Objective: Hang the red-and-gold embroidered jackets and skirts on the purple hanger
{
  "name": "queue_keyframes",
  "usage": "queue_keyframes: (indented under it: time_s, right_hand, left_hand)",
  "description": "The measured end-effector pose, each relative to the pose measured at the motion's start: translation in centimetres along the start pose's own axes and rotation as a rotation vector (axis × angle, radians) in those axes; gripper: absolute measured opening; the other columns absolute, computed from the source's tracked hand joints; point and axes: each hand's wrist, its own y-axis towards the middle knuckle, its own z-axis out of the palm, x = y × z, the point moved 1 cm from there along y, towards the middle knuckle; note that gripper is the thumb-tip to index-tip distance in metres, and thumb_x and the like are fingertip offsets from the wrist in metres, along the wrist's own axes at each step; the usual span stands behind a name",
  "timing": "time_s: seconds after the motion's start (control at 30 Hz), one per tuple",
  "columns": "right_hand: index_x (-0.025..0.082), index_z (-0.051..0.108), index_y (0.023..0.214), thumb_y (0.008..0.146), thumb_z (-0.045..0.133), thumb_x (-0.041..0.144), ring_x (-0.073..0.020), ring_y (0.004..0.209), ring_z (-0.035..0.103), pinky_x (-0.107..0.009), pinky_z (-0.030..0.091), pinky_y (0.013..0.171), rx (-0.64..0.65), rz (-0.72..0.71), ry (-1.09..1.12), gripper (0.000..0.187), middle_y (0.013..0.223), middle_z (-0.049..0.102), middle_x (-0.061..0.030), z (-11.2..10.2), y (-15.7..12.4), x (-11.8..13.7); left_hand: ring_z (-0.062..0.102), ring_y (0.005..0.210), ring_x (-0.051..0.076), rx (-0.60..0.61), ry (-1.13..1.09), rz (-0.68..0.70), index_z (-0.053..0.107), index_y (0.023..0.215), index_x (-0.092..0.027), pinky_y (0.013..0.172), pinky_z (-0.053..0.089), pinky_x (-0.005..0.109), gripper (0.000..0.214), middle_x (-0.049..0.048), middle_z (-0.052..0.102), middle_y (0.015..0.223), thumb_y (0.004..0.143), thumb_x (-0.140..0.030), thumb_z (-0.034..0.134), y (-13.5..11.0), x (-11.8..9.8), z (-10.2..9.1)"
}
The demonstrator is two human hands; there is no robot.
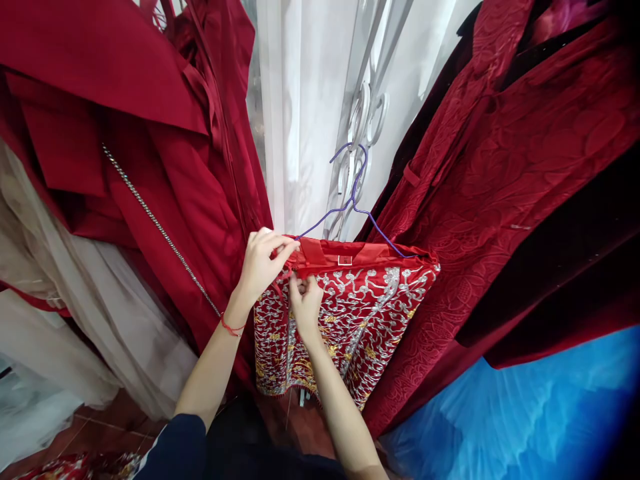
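Far left of hanger [353, 201]: pale tulle [140, 320]; nearer, red gown [185, 183] with chain [163, 230], crowding close, possible snag. At hanger's left end: left hand [265, 260], pinched on waistband [364, 251]. Just below: right hand [307, 303], fingertips closed on top edge of skirt [360, 313]. Skirt under hanger: likely soft, drapey, weighted by silver embroidery [393, 279]; waistband probably slippery, best hold there, sparing threadwork. Behind hanger top: white scrollwork [365, 100], catch risk. Right of hanger: brocade gown [480, 213] pressing near; lower, blue tulle [525, 407].
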Motion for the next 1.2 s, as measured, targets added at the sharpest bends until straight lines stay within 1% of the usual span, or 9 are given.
queue_keyframes:
  time_s: [0.07,0.17,0.27,0.33,0.5,0.83,0.93,1.03,1.2]
  right_hand:
    - [0.024,0.041,0.069,0.087,0.058,0.047,-0.0094,0.045,0.044,-0.023,0.034,0.045,0.032,0.036,0.083,0.035,0.053,0.049,0.0057,-0.2,0.3,-0.2]
    - [0.023,0.046,0.075,0.087,0.058,0.047,-0.0082,0.044,0.042,-0.021,0.034,0.044,0.103,0.032,0.175,0.03,0.053,0.048,0.0076,-0.5,0.5,0.5]
    - [0.022,0.048,0.081,0.088,0.057,0.046,-0.0072,0.04,0.041,-0.021,0.033,0.04,0.153,0.055,0.265,0.026,0.054,0.048,0.0086,-0.6,0.5,1.4]
    - [0.022,0.048,0.082,0.088,0.057,0.045,-0.0066,0.037,0.04,-0.02,0.031,0.036,0.19,0.087,0.344,0.025,0.054,0.049,0.0089,-0.6,0.4,1.7]
    - [0.021,0.052,0.089,0.088,0.058,0.045,-0.0061,0.036,0.039,-0.019,0.032,0.035,0.186,0.092,0.375,0.025,0.054,0.048,0.0096,-0.5,0.3,1.7]
    - [0.02,0.053,0.092,0.094,0.048,0.046,-0.0083,0.045,0.041,-0.02,0.033,0.046,0.036,-0.063,0.046,0.026,0.055,0.046,0.0079,-0.2,0.1,1.1]
    - [0.019,0.053,0.091,0.095,0.047,0.044,-0.0085,0.044,0.039,-0.02,0.03,0.048,0.038,-0.077,-0.048,0.026,0.053,0.045,0.0085,0.2,0.0,-0.2]
    - [0.019,0.054,0.088,0.096,0.044,0.041,-0.0098,0.045,0.042,-0.021,0.031,0.051,0.073,-0.058,-0.201,0.025,0.053,0.05,0.0067,0.3,-0.8,-3.1]
    - [0.019,0.058,0.083,0.093,0.046,0.031,-0.015,0.056,0.058,-0.023,0.036,0.058,0.231,0.133,-0.469,0.019,0.066,0.066,-0.0013,-0.3,-2.7,-9.2]
  left_hand:
    - [0.05,0.076,0.019,0.02,0.009,0.022,0.071,0.08,-0.023,0.082,0.034,0.035,0.023,0.0005,0.06,0.07,0.092,-0.036,0.057,0.6,-0.9,-1.1]
    - [0.053,0.087,0.021,0.154,0.105,0.063,0.071,0.084,-0.022,0.085,0.035,0.036,0.018,0.0023,0.066,0.085,0.09,-0.035,0.06,0.7,-1.6,-1.9]
    - [0.054,0.1,0.024,0.292,0.182,0.111,0.069,0.095,-0.022,0.092,0.034,0.039,0.014,0.0041,0.068,0.098,0.086,-0.031,0.062,-0.3,-0.8,-1.0]
    - [0.057,0.1,0.023,0.328,0.203,0.147,0.069,0.095,-0.022,0.096,0.033,0.04,0.014,0.0043,0.07,0.099,0.088,-0.029,0.059,-0.8,0.1,0.1]
    - [0.06,0.085,0.018,0.256,0.225,0.211,0.07,0.086,-0.022,0.091,0.035,0.037,0.025,0.0025,0.071,0.087,0.096,-0.034,0.051,-0.8,1.7,1.5]
    - [0.059,0.079,0.015,0.143,0.259,0.341,0.073,0.087,-0.022,0.082,0.038,0.034,0.029,0.0015,0.071,0.084,0.098,-0.033,0.048,-0.6,1.8,1.7]
    - [0.059,0.078,0.016,0.11,0.264,0.305,0.074,0.088,-0.023,0.082,0.038,0.035,0.028,0.0015,0.072,0.081,0.097,-0.035,0.051,-0.4,2.2,2.1]
    - [0.058,0.077,0.016,0.059,0.248,0.263,0.074,0.089,-0.022,0.081,0.038,0.036,0.026,0.0014,0.074,0.081,0.095,-0.037,0.054,-0.1,2.6,2.5]
    - [0.058,0.074,0.016,0.047,0.215,0.239,0.076,0.087,-0.023,0.081,0.037,0.037,0.025,0.0015,0.074,0.08,0.094,-0.037,0.056,0.0,3.2,3.3]
